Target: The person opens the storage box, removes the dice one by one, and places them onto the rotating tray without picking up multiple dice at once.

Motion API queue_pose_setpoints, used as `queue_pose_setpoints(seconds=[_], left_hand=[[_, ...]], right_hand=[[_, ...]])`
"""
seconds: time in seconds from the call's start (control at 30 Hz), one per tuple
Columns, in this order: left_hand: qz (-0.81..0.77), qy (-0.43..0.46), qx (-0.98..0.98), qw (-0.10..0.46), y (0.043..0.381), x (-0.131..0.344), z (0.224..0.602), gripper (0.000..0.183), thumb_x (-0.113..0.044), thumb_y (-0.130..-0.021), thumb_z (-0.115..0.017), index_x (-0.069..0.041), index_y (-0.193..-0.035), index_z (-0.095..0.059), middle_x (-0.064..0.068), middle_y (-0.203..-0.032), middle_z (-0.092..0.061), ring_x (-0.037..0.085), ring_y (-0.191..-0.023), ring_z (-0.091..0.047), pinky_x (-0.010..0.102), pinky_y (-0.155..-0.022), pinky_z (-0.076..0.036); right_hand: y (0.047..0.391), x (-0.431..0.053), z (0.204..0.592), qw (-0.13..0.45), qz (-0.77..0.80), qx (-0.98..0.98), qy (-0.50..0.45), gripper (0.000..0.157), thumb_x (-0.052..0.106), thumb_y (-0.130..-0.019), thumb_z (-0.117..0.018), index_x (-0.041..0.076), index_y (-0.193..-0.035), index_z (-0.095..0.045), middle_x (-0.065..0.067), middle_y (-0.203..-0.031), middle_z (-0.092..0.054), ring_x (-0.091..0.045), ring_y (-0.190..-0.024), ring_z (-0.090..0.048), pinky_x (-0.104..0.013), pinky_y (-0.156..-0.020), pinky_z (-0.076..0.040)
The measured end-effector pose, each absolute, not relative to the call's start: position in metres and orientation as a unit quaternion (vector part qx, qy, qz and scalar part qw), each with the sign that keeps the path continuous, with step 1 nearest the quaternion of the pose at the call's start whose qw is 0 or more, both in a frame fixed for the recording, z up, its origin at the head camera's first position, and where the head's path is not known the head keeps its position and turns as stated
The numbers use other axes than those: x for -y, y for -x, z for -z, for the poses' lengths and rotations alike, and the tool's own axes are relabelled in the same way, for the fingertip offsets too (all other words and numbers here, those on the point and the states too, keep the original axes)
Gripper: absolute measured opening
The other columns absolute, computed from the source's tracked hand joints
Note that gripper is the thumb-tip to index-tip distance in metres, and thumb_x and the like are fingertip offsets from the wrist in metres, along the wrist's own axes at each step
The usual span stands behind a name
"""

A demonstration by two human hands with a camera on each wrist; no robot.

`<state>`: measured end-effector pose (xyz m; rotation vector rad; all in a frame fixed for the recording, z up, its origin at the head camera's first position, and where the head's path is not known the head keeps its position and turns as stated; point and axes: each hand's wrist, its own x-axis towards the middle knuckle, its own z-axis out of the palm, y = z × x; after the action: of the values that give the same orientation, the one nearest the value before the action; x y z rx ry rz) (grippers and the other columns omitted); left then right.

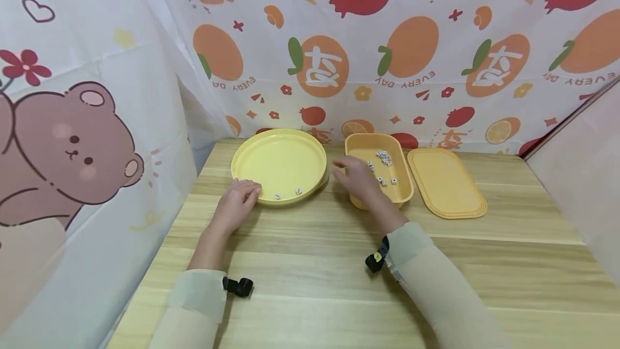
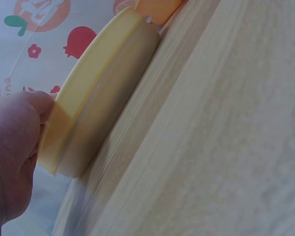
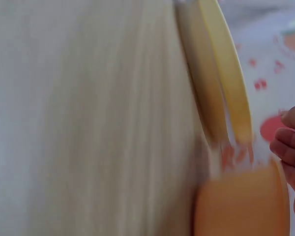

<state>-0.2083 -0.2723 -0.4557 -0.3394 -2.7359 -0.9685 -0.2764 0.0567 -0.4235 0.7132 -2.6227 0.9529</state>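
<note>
The left hand (image 1: 236,203) grasps the near-left rim of the yellow tray (image 1: 281,158), left of centre in the head view; the left wrist view shows the digits at the edge. The tray sits flat on the table (image 1: 310,284), with two dice (image 1: 298,191) apart from each other inside, close to its near edge. The right hand (image 1: 357,176), near the middle of the frame, is over the left side of the orange box (image 1: 408,179), its fingertips reaching into the gap toward the tray. Its fingers are bent, yet the tips are blurred, so I cannot tell whether they pinch anything.

More dice (image 1: 384,157) lie in the box, right of centre: a cluster toward the far end and others scattered nearer. The lid (image 1: 448,183) lies flat just to the right of the box. A wrist camera (image 1: 244,287) is strapped at the left sleeve (image 1: 196,298), another at the right. A fruit-print cloth (image 1: 271,58) fills the top, and a bear (image 1: 77,144) is printed on the sheet at left
</note>
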Motion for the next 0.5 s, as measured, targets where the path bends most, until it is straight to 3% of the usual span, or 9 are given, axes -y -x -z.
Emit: queue_pose_setpoints(seconds=[0.17, 0.5], left_hand=[[0.326, 0.117, 0.932, 0.109, 0.210, 0.273, 0.452, 0.029, -0.020, -0.101, -0.055, 0.002, -0.112, -0.071, 0.018, -0.120, -0.067, 0.034, -0.124, -0.055, 0.051, -0.123, -0.019], [0.326, 0.115, 0.932, 0.112, 0.209, 0.270, 0.456, 0.030, -0.019, -0.102, -0.054, 0.003, -0.112, -0.070, 0.018, -0.119, -0.068, 0.034, -0.123, -0.056, 0.053, -0.122, -0.019]], right_hand=[[0.293, -0.098, 0.425, 0.116, -0.314, 0.922, -0.193, 0.028, 0.019, -0.093, -0.066, 0.003, -0.116, -0.070, -0.013, -0.112, -0.072, -0.028, -0.106, -0.066, -0.044, -0.095, -0.054], [0.310, -0.129, 0.442, -0.026, -0.230, 0.958, -0.168, 0.031, 0.013, -0.092, -0.066, 0.001, -0.120, -0.068, -0.017, -0.121, -0.067, -0.033, -0.117, -0.060, -0.047, -0.102, -0.049]])
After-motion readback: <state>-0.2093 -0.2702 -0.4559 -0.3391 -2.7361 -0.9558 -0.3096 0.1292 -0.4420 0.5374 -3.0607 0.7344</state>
